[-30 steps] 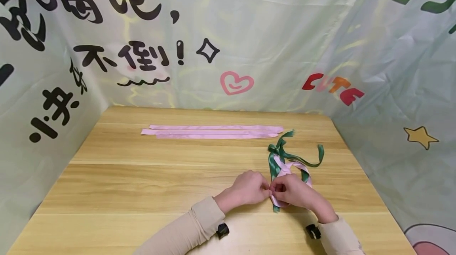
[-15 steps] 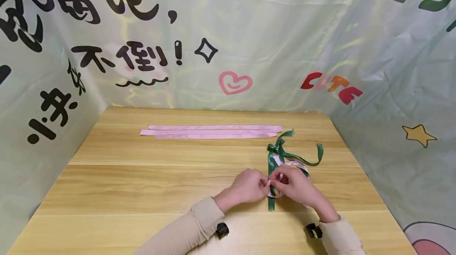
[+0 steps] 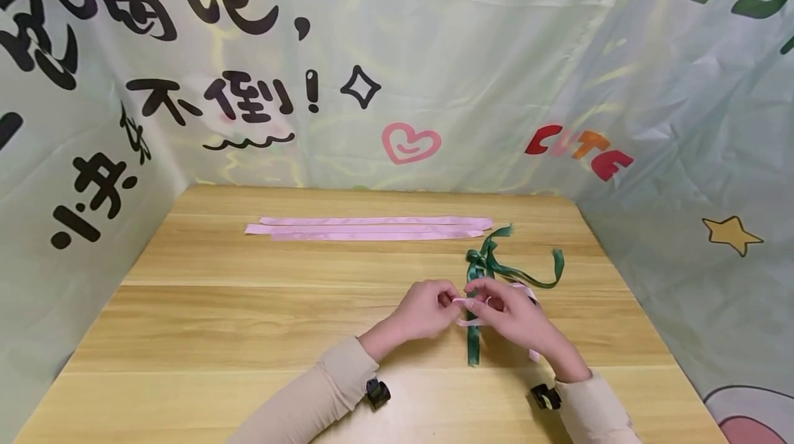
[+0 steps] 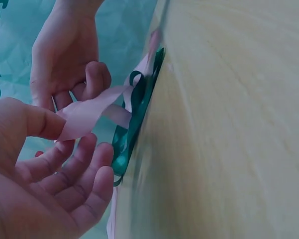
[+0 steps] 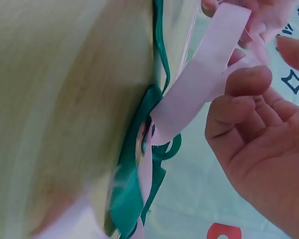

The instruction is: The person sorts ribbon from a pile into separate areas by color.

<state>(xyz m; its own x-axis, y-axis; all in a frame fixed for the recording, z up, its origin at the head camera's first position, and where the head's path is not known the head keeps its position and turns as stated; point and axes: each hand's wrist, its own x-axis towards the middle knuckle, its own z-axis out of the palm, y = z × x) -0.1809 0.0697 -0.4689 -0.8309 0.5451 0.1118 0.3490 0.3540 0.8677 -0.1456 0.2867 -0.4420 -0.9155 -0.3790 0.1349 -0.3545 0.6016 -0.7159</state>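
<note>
Both hands work a pink ribbon point(image 3: 462, 311) over the green ribbon point(image 3: 474, 334) near the desk's point(image 3: 248, 320) right front. Left hand point(image 3: 424, 309) pinches the pink end; right hand point(image 3: 511, 313) pinches it beside. Weave half-made, tails loose; three pink strips point(image 3: 366, 228) beyond the green ribbon untouched.

A wooden table point(image 3: 248, 320) carries three long pink ribbon strips point(image 3: 369, 228) lying flat, side by side near its far edge. A pale green cloth backdrop point(image 3: 471, 58) surrounds the table, printed with black characters, a pink heart point(image 3: 411, 143), colored letters point(image 3: 578, 152) and a yellow star point(image 3: 732, 235).
</note>
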